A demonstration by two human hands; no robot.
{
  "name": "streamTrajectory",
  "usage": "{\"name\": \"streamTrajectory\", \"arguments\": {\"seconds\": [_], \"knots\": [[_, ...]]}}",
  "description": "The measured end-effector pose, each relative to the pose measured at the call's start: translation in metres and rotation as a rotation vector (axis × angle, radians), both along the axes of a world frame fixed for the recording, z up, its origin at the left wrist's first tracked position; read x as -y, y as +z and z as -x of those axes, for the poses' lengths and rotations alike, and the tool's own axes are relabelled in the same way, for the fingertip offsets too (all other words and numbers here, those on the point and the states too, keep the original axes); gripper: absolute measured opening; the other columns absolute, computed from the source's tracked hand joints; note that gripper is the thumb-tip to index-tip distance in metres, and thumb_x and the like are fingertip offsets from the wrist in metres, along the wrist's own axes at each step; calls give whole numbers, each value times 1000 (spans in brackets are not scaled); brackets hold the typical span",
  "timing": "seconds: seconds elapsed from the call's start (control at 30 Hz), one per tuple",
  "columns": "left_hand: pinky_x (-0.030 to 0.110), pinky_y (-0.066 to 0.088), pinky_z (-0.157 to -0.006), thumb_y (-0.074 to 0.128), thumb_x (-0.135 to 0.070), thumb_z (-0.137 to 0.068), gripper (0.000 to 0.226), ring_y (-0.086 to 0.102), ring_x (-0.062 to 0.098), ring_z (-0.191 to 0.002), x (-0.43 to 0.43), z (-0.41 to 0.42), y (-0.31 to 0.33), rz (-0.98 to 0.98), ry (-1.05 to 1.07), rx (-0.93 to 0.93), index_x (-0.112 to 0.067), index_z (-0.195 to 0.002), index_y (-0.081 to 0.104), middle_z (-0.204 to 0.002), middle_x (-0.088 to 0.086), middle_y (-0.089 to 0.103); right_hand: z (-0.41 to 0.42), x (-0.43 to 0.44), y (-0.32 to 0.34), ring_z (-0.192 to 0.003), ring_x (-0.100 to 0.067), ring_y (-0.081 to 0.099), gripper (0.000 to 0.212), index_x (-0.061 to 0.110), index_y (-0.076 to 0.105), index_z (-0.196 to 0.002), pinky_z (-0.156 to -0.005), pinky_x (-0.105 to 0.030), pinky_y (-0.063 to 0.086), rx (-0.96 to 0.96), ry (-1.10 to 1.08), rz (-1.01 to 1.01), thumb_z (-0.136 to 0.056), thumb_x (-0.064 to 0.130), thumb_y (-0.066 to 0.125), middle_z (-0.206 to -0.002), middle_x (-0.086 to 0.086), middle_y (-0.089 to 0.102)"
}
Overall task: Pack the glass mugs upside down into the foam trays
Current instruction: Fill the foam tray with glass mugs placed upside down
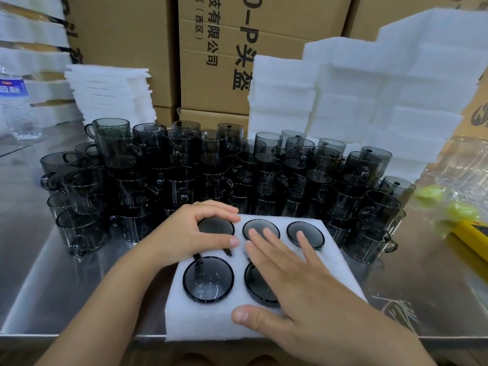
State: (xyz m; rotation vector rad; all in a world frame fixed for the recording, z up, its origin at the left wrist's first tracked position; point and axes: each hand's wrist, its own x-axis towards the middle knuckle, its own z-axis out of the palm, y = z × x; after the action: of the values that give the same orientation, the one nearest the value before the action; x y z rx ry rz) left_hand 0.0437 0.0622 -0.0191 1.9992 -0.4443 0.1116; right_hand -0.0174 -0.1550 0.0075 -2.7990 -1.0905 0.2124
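Note:
A white foam tray (pixel 211 320) lies at the table's front edge with several dark glass mugs set upside down in its holes; the front-left mug (pixel 208 279) shows its full round base. My left hand (pixel 195 233) curls over the back-left mug (pixel 219 225), thumb and fingers on its sides. My right hand (pixel 293 281) lies flat with fingers spread across the tray's right half, covering the front-middle mug (pixel 257 285) and touching the back-middle mug (pixel 260 228) and back-right mug (pixel 305 232). Behind the tray stands a large stacked crowd of smoky glass mugs (pixel 216 170).
Stacks of white foam trays (pixel 369 96) rise at the right and thinner foam sheets (pixel 111 91) at the left. Cardboard boxes (pixel 211 48) form the back wall. A water bottle (pixel 15 101) stands far left; a yellow tool (pixel 472 239) and plastic bags lie at right on the steel table (pixel 52 281).

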Motion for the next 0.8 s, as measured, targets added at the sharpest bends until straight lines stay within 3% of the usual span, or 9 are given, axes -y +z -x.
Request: {"name": "streamTrajectory", "arguments": {"seconds": [0.1,0.17,0.23,0.3,0.37,0.43,0.53,0.63,0.8], "knots": [[3,35,-91,76,-46,-56,37,54,-10,-112,0,0,0,-3,5,6,-40,-93,74,-115,-29,63,-6,4,-3,-121,16,-43,96,34,-26,-141,-103,-27,-34,-15,19,7,-66,88,-1,-141,27,-41],[4,35,-92,76,-44,-58,35,54,-9,-113,0,0,0,1,4,11,-39,-93,74,-115,-28,63,-12,7,-2,-126,18,-35,98,34,-14,-148,-109,-25,-25,-68,35,-65,-67,87,1,-147,28,-30],[7,36,-93,75,-43,-60,32,54,-9,-112,0,1,0,9,5,5,-40,-92,74,-114,-28,63,-17,10,4,-139,12,-7,88,33,24,-149,-112,-13,-10,-150,1,-280,-74,79,13,-156,20,5],[14,36,-95,76,-42,-63,28,54,-9,-112,1,1,0,10,7,-12,-41,-91,74,-114,-29,62,-23,17,14,-128,-10,44,58,29,62,-123,-107,-5,23,-187,-139,-619,-85,62,35,-133,4,56],[18,36,-96,76,-41,-68,25,53,-9,-112,0,2,0,11,14,-21,-41,-92,74,-114,-30,62,-38,32,23,-96,-5,66,20,35,72,-101,-81,-6,45,21,-285,-955,-92,36,54,-95,12,73],[18,35,-96,73,-42,-67,26,53,-10,-112,1,2,1,13,27,-19,-38,-92,75,-114,-29,63,-58,49,35,-82,4,62,25,41,67,-93,-73,-4,42,356,-388,-1035,-91,17,59,-88,19,69],[19,35,-97,74,-31,-74,20,53,-9,-111,1,2,0,12,37,-16,-35,-93,75,-113,-28,63,-89,65,49,-95,-11,53,25,38,65,-101,-84,-10,36,590,-514,-864,-88,17,61,-102,11,55],[23,36,-101,74,-26,-78,18,53,-9,-112,1,1,0,6,42,-14,-36,-93,75,-113,-28,63,-115,68,54,-117,-29,38,35,24,62,-122,-101,-35,27,722,-560,-497,-87,25,64,-128,-5,46],[28,35,-105,74,-27,-78,21,53,-8,-113,0,0,-1,4,36,-11,-42,-92,74,-114,-29,62,-132,66,55,-124,-31,29,34,24,62,-119,-98,-44,24,705,-539,-148,-88,37,62,-140,-5,39]]}}
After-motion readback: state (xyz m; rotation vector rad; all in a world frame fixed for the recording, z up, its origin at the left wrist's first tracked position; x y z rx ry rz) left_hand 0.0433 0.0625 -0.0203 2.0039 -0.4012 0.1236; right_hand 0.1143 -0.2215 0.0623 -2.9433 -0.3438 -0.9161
